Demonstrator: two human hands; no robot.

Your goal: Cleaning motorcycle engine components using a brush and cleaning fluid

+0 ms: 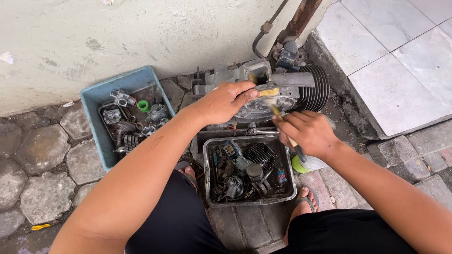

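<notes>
A grey metal engine block with dark cooling fins lies on the ground by the wall. My left hand rests on top of its casing, fingers pressed on the metal. My right hand grips a brush with a yellowish handle, its tip against the engine's round cover. I squat over the work, both knees in black shorts at the bottom edge.
A metal tray of oily engine parts sits between my sandalled feet. A blue plastic tub with more small parts stands at the left. A white wall, a rusty pipe and a raised tiled step close off the back and right.
</notes>
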